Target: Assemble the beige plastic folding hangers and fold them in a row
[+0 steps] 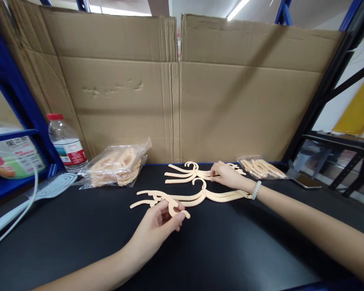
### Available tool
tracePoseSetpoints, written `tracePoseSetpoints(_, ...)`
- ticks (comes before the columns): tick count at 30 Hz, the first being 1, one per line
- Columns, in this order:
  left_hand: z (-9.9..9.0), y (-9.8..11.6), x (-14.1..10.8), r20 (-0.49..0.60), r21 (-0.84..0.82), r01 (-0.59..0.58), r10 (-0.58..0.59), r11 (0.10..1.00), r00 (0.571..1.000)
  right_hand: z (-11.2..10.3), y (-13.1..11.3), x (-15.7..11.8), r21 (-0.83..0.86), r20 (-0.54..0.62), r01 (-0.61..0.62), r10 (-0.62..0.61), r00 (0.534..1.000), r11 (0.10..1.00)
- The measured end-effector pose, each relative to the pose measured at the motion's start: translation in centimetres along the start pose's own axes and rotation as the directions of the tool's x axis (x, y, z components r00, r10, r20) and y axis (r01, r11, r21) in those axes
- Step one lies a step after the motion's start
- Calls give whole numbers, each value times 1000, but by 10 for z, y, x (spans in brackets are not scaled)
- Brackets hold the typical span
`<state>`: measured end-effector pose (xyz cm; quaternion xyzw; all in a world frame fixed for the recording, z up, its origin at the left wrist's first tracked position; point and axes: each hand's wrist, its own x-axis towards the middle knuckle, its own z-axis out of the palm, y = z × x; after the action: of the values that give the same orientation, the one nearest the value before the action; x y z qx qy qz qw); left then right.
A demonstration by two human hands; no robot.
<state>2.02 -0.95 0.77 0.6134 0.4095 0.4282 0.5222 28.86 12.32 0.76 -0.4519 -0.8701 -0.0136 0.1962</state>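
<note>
My left hand pinches a cream plastic hanger piece with a curved end, held just above the black table. Behind it lie cream hangers with a hook, their arms spread left and right. Farther back is another group of cream hanger parts with hooks, fanned out to the left. My right hand, with a pale beaded bracelet at the wrist, has its fingers closed at the right side of this back group. The hand partly hides the parts it touches.
Bagged cream pieces lie at the back left, beside a red-capped bottle and a light blue brush. Another bag and a phone are at the back right. Cardboard walls the black table's rear.
</note>
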Motion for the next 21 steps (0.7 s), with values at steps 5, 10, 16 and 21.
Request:
tracePoseSetpoints(5, -3, 5, -2, -53, 29, 25, -24, 999, 998, -7, 2, 2, 33, -36, 5, -4, 999, 999)
tracePoseSetpoints(10, -6, 4, -2, -80, -17, -12, 11, 1000, 997, -26, -7, -4, 116, -100, 4, 8, 995, 993)
tracePoseSetpoints(16, -16, 3, 1, -148, -63, -44, 34, 997, 988, -53, -29, -31, 212, -204, 65, -21, 979, 975)
tracePoseSetpoints(21, -24, 6, 8, -181, -200, -66, 30, 978, 983, -44, -41, -61, 190, -249, 115, -66, 966, 975)
